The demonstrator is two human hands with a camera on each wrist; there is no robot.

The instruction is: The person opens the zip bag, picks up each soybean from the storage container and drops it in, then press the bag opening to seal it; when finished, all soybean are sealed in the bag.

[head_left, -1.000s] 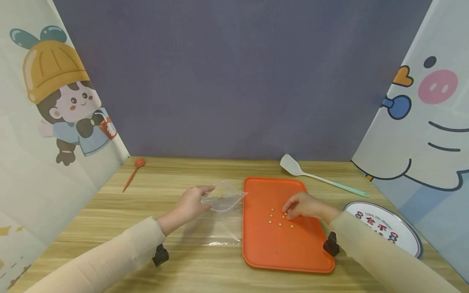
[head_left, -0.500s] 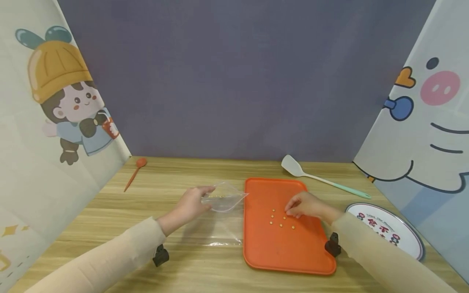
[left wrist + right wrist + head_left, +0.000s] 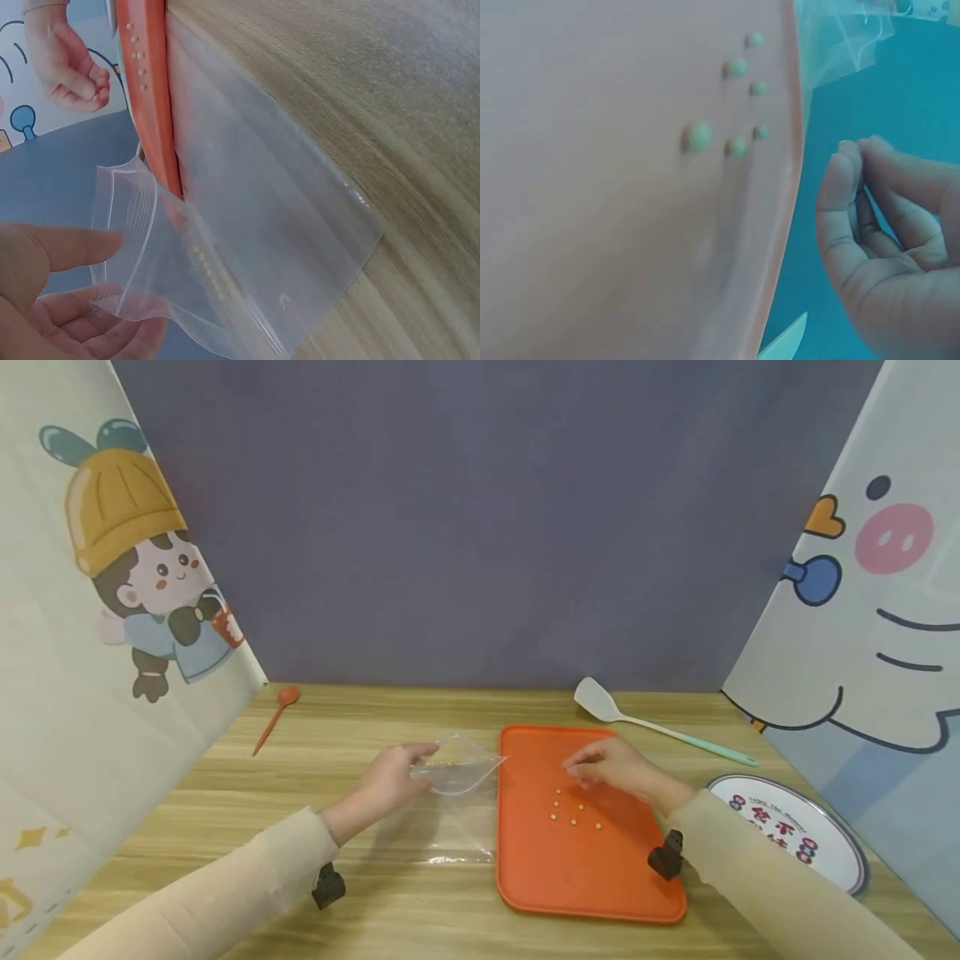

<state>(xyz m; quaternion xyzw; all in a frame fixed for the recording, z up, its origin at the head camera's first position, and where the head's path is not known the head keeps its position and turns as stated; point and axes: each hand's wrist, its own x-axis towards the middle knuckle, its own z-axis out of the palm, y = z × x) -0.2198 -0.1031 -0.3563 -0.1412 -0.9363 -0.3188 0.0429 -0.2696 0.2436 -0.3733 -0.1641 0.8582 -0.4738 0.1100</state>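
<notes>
My left hand (image 3: 390,779) grips the mouth of a clear zip bag (image 3: 468,779), thumb on one side and fingers on the other, holding it partly open. Inside the bag, a row of small yellow beans (image 3: 208,271) shows in the left wrist view. The bag's lower part lies flat on the table, against the orange tray (image 3: 570,881). Several yellow soybeans (image 3: 573,822) sit loose on the tray. Above them my right hand (image 3: 618,770) is raised, thumb and index fingertips pinched together on a soybean that the fingers mostly hide.
A white spatula (image 3: 597,700) with a mint handle lies behind the tray. At the right stands a white oval plate (image 3: 813,827) with red lettering, partly under the right sleeve. An orange spoon (image 3: 277,717) rests at the far left. A dark panel (image 3: 480,527) closes off the back.
My right hand has taken one soybean from the tray, lifted it and moved a little left toward the bag. The left hand and bag have stayed in place.
</notes>
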